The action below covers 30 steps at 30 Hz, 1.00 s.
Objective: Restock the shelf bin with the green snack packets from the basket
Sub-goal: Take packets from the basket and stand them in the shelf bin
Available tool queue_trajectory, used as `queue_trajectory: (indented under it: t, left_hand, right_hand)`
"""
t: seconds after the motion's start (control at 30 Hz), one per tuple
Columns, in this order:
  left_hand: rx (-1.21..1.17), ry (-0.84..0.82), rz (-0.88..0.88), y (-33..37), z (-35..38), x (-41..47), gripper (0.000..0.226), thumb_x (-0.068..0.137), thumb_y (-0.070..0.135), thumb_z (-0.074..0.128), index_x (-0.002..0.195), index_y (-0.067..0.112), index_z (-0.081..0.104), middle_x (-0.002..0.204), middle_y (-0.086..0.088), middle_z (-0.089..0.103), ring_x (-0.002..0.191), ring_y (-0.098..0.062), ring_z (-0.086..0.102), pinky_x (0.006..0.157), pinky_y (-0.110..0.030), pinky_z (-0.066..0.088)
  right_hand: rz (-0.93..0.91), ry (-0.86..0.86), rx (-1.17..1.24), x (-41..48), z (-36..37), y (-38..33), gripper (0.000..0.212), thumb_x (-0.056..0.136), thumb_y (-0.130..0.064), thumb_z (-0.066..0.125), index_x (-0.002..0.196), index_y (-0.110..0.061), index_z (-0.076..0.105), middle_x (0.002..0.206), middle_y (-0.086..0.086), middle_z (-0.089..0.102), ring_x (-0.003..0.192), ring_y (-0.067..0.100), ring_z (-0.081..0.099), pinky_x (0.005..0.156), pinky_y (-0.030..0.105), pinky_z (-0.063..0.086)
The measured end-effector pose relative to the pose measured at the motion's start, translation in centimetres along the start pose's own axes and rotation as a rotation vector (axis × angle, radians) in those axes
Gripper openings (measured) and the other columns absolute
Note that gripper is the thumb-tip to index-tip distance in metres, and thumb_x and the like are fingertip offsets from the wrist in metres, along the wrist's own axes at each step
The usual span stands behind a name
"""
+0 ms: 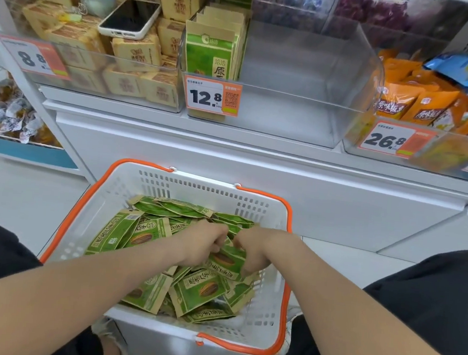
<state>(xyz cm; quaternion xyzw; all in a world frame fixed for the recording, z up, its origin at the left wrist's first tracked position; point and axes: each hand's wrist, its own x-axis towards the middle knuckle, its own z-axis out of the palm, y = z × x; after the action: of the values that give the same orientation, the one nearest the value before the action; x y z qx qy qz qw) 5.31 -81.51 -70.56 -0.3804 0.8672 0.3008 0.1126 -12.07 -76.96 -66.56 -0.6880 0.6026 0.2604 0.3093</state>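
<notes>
1. Head view, basket: the basket (255, 207), white with orange handles, sits on the floor below the shelf. Green packets (199, 289) are heaped across it.
2. Hands: the left hand (202, 243) and right hand (258, 249) meet mid-heap. The fingers of both are curled and pinch a held packet (225, 260). Whether more are gathered beneath cannot be told.
3. Bin: the clear bin (305, 71) has one upright row (209, 55) of the same packets against its left wall, behind the 12.8 tag (211, 97). No stock shows from there to its right wall.
4. Progress: judged early. Most of the stock lies in the basket and most of the bin is unfilled.
</notes>
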Motion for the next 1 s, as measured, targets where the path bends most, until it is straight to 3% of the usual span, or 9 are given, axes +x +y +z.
queue_trajectory:
  t: [0.17, 0.27, 0.33, 0.43, 0.53, 0.67, 0.77, 0.87, 1.0]
  left_hand:
    - [-0.258, 0.185, 0.005, -0.9, -3.2, 0.5, 0.027, 0.102, 0.009, 0.064, 0.098, 0.030, 0.048, 0.094, 0.002, 0.066, 0.079, -0.013, 0.063, 0.067, -0.030, 0.051]
    - [-0.313, 0.139, 0.045, -1.4, -5.1, 0.5, 0.047, 0.093, 0.034, 0.079, 0.131, 0.035, 0.051, 0.117, 0.005, 0.070, 0.089, -0.012, 0.072, 0.077, -0.035, 0.060]
    - [-0.271, 0.172, 0.108, -1.5, -6.5, 0.6, 0.051, 0.087, 0.048, 0.082, 0.131, 0.034, 0.061, 0.122, 0.009, 0.071, 0.103, -0.011, 0.070, 0.090, -0.037, 0.056]
    - [-0.324, 0.219, 0.144, -1.6, -8.3, 0.7, 0.024, 0.086, 0.042, 0.086, 0.102, 0.030, 0.072, 0.089, 0.007, 0.075, 0.084, -0.015, 0.068, 0.076, -0.037, 0.051]
    - [-0.415, 0.218, 0.166, -1.3, -9.8, 0.4, 0.022, 0.085, 0.036, 0.088, 0.101, 0.031, 0.074, 0.087, 0.011, 0.076, 0.078, -0.007, 0.067, 0.072, -0.027, 0.048]
    - [-0.438, 0.191, 0.218, -0.7, -10.9, 0.1, 0.017, 0.087, 0.032, 0.087, 0.097, 0.030, 0.073, 0.080, 0.015, 0.073, 0.072, -0.001, 0.061, 0.067, -0.020, 0.043]
    - [-0.457, 0.183, 0.253, -0.1, -11.3, 0.0, 0.014, 0.091, 0.028, 0.084, 0.100, 0.029, 0.073, 0.083, 0.019, 0.073, 0.076, 0.000, 0.062, 0.071, -0.020, 0.044]
    - [-0.509, 0.208, 0.296, 0.6, -12.2, -0.3, 0.022, 0.099, 0.030, 0.074, 0.120, 0.022, 0.074, 0.111, 0.009, 0.078, 0.106, -0.011, 0.072, 0.094, -0.031, 0.054]
    - [-0.753, 0.256, 0.320, 2.0, -15.2, -1.4, 0.026, 0.107, 0.023, 0.061, 0.130, 0.015, 0.071, 0.112, 0.000, 0.080, 0.106, -0.015, 0.074, 0.093, -0.029, 0.057]
  right_hand:
    - [-0.036, 0.346, 0.204, -0.1, -2.3, 1.9, 0.041, 0.093, -0.038, 0.074, 0.125, -0.021, 0.057, 0.107, -0.003, 0.063, 0.097, 0.021, 0.061, 0.087, 0.038, 0.052]
    - [-0.112, 0.534, 0.348, -0.5, -3.3, 1.9, 0.028, 0.096, -0.037, 0.070, 0.116, -0.028, 0.053, 0.099, -0.001, 0.064, 0.093, 0.023, 0.060, 0.079, 0.036, 0.048]
    - [-0.172, 0.661, 0.427, -0.7, -3.9, 1.5, 0.017, 0.095, -0.041, 0.070, 0.107, -0.032, 0.061, 0.092, -0.004, 0.067, 0.089, 0.018, 0.061, 0.079, 0.035, 0.049]
    - [-0.256, 0.787, 0.495, -1.1, -5.1, 1.2, 0.021, 0.087, -0.047, 0.076, 0.105, -0.036, 0.072, 0.092, -0.011, 0.073, 0.090, 0.010, 0.066, 0.086, 0.032, 0.053]
    - [-0.287, 0.814, 0.592, -1.8, -6.0, 1.4, 0.026, 0.085, -0.038, 0.084, 0.110, -0.032, 0.079, 0.102, -0.017, 0.076, 0.097, 0.001, 0.066, 0.093, 0.025, 0.051]
    - [-0.249, 0.810, 0.688, -1.9, -6.7, 1.3, 0.012, 0.087, -0.033, 0.082, 0.099, -0.030, 0.081, 0.091, -0.009, 0.074, 0.090, 0.011, 0.067, 0.088, 0.038, 0.056]
    - [-0.242, 0.818, 0.653, -2.5, -7.6, 1.5, 0.001, 0.088, -0.027, 0.079, 0.089, -0.028, 0.079, 0.089, -0.008, 0.071, 0.089, 0.012, 0.066, 0.085, 0.041, 0.056]
    - [-0.253, 0.860, 0.686, -3.5, -8.7, 1.8, 0.005, 0.090, -0.028, 0.076, 0.088, -0.032, 0.076, 0.088, -0.010, 0.071, 0.087, 0.012, 0.065, 0.083, 0.043, 0.057]
    - [-0.279, 1.133, 0.849, -5.4, -10.6, 0.8, 0.027, 0.090, -0.030, 0.078, 0.113, -0.038, 0.068, 0.083, -0.008, 0.070, 0.077, 0.009, 0.067, 0.075, 0.036, 0.057]
